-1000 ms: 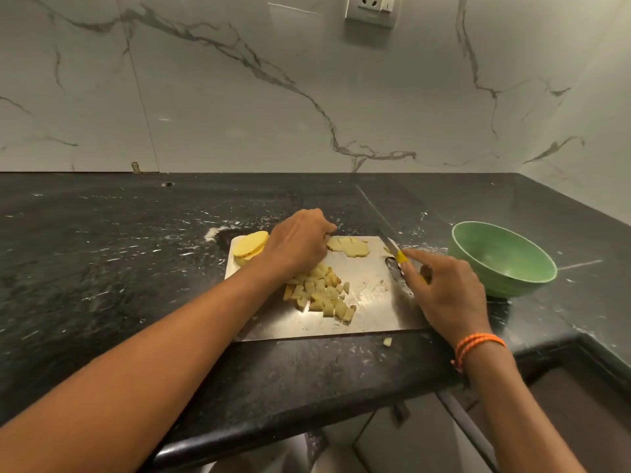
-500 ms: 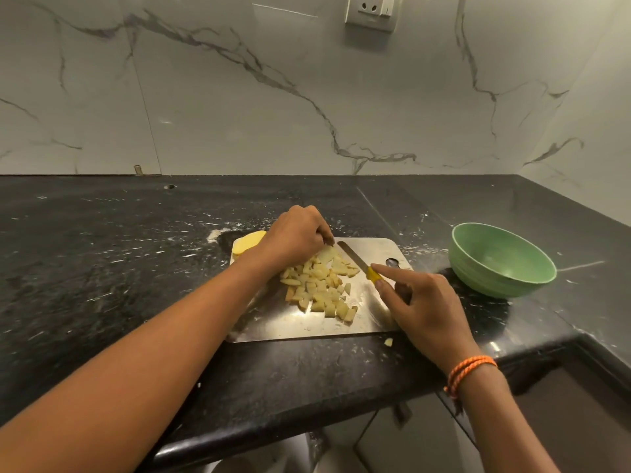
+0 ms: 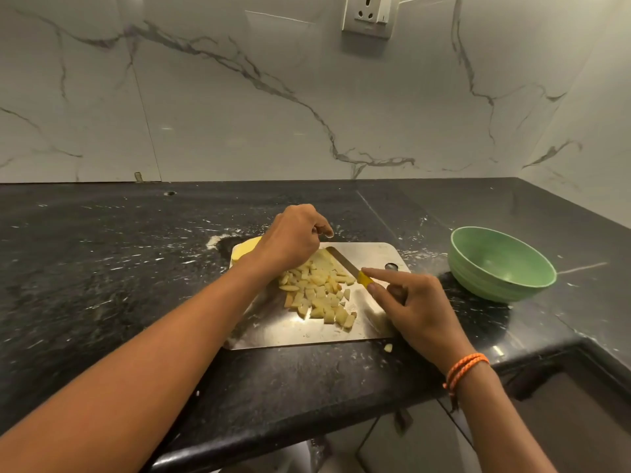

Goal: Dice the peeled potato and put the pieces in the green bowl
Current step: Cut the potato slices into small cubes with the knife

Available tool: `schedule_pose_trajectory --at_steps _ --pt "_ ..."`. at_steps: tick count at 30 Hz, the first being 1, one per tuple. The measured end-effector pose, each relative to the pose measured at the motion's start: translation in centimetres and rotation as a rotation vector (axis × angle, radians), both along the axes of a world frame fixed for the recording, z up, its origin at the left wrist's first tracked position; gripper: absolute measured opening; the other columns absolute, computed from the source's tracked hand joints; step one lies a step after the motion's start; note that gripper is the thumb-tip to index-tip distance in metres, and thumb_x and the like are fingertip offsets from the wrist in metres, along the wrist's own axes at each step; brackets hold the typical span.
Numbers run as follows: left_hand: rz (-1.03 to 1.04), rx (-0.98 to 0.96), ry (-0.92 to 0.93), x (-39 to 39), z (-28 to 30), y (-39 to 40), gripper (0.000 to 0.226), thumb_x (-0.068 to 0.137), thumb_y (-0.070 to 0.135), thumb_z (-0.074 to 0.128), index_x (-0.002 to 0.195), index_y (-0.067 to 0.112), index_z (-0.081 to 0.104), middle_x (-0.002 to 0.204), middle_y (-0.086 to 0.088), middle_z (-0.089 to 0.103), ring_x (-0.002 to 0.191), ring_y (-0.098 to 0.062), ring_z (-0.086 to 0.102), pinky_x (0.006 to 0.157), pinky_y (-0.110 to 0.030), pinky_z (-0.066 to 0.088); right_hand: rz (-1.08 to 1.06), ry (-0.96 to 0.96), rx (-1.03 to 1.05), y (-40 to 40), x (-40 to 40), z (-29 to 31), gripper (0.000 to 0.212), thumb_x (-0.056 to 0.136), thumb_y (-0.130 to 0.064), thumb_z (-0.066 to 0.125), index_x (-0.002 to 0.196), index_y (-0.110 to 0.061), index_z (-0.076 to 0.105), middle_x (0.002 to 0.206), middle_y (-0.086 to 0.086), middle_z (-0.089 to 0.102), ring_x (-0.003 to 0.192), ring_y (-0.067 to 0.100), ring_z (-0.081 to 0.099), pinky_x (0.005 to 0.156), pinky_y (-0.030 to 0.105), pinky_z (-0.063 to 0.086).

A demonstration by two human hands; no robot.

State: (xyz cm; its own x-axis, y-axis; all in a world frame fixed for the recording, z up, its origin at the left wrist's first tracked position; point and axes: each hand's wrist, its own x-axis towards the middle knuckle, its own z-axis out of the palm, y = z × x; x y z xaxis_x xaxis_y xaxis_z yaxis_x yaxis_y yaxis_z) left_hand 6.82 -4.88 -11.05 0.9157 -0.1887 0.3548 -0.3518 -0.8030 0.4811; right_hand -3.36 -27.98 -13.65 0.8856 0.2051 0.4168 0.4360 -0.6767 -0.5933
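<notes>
A steel cutting board (image 3: 375, 254) lies on the black counter. On it is a heap of diced potato pieces (image 3: 317, 291). An uncut yellow potato piece (image 3: 244, 250) shows at the board's far left corner, partly hidden by my left hand (image 3: 293, 237), which hovers curled over the far end of the heap and seems to hold nothing. My right hand (image 3: 415, 305) grips a knife (image 3: 345, 261) by its yellow handle, forefinger along the top, with the blade lying against the right side of the heap. The green bowl (image 3: 500, 264) stands to the right, with nothing visible inside.
One stray potato bit (image 3: 388, 348) lies on the counter just in front of the board. The counter's front edge runs close below the board and steps back at the right. A wall socket (image 3: 370, 13) sits high on the marble backsplash.
The knife swung left from the board's right edge and its blade now lies against the heap. The slices at the far side have been drawn into the heap. My left hand lifted slightly.
</notes>
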Motion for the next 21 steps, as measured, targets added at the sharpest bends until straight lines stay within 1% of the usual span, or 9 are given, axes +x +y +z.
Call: schedule_pose_trajectory --at_steps 2,6,8,10,11,14,17,19,21 --pt "-0.01 -0.007 0.017 0.1 -0.1 0.2 0.041 0.101 -0.004 0.053 0.114 0.021 0.083 0.116 0.001 0.069 0.102 -0.021 0.066 0.089 -0.04 0.061 0.031 0.046 0.141 -0.4 0.2 0.1 0.029 0.097 -0.03 0.067 0.126 -0.029 0.07 0.052 0.0 0.041 0.049 0.011 0.031 0.051 0.033 0.032" --pt "-0.038 -0.059 0.055 0.3 0.3 0.8 0.041 0.102 -0.003 0.053 0.109 0.023 0.084 0.11 0.005 0.067 0.093 -0.015 0.066 0.075 -0.028 0.055 -0.035 -0.011 0.069 -0.3 0.4 -0.2 0.029 0.096 -0.029 0.069 0.125 -0.028 0.071 0.05 -0.012 0.042 0.048 0.006 0.034 0.05 0.027 0.032" --pt "-0.049 -0.047 0.04 0.4 1.1 1.3 0.039 0.102 0.0 0.057 0.104 0.027 0.084 0.107 0.008 0.066 0.086 -0.016 0.065 0.066 -0.031 0.053 -0.04 -0.015 0.066 -0.2 0.4 -0.3 0.028 0.096 -0.029 0.068 0.124 -0.029 0.071 0.049 -0.015 0.046 0.048 0.006 0.036 0.05 0.024 0.033" --pt "-0.059 -0.024 0.064 0.5 2.0 2.4 0.037 0.1 0.002 0.063 0.097 0.032 0.084 0.102 0.012 0.067 0.085 -0.019 0.067 0.071 -0.042 0.061 -0.03 -0.006 0.108 -0.3 0.4 -0.3 0.028 0.096 -0.03 0.068 0.123 -0.028 0.072 0.05 -0.014 0.04 0.048 0.006 0.033 0.051 0.028 0.033" --pt "-0.067 -0.015 0.1 0.6 2.4 3.2 0.034 0.098 0.004 0.067 0.094 0.034 0.084 0.099 0.012 0.07 0.085 -0.017 0.068 0.075 -0.042 0.062 -0.026 0.004 0.141 -0.5 0.4 -0.3 0.027 0.096 -0.03 0.068 0.123 -0.028 0.072 0.051 -0.013 0.039 0.049 0.005 0.032 0.052 0.029 0.033" --pt "-0.086 -0.018 0.258 0.7 3.2 6.0 0.021 0.091 0.012 0.081 0.093 0.033 0.082 0.089 0.0 0.074 0.08 -0.013 0.065 0.074 -0.037 0.057 -0.015 0.036 0.207 -0.7 0.6 -0.3 0.027 0.096 -0.032 0.069 0.122 -0.026 0.073 0.052 0.001 0.046 0.05 0.007 0.032 0.053 0.029 0.033" --pt "-0.1 -0.004 0.413 0.9 4.1 8.7 0.01 0.093 0.026 0.08 0.102 0.029 0.08 0.1 0.005 0.071 0.097 -0.014 0.064 0.082 -0.034 0.049 -0.008 0.06 0.239 -0.6 0.5 -0.1 0.025 0.096 -0.031 0.069 0.12 -0.027 0.073 0.053 0.012 0.053 0.048 0.009 0.035 0.051 0.027 0.035" --pt "-0.102 0.06 0.543 0.9 4.6 9.9 0.024 0.093 0.037 0.078 0.115 0.028 0.074 0.113 0.009 0.065 0.107 -0.013 0.059 0.085 -0.034 0.048 -0.006 0.066 0.244 -0.6 0.4 0.0 0.025 0.095 -0.031 0.069 0.12 -0.028 0.073 0.054 0.006 0.06 0.047 0.012 0.041 0.05 0.026 0.04" --pt "-0.102 0.125 0.67 0.9 4.7 10.4 0.037 0.093 0.041 0.077 0.126 0.028 0.067 0.115 0.012 0.059 0.111 -0.016 0.058 0.085 -0.035 0.052 -0.007 0.068 0.237 -0.6 0.5 0.0 0.025 0.095 -0.034 0.069 0.119 -0.03 0.073 0.062 0.009 0.068 0.049 0.02 0.052 0.054 0.037 0.049"
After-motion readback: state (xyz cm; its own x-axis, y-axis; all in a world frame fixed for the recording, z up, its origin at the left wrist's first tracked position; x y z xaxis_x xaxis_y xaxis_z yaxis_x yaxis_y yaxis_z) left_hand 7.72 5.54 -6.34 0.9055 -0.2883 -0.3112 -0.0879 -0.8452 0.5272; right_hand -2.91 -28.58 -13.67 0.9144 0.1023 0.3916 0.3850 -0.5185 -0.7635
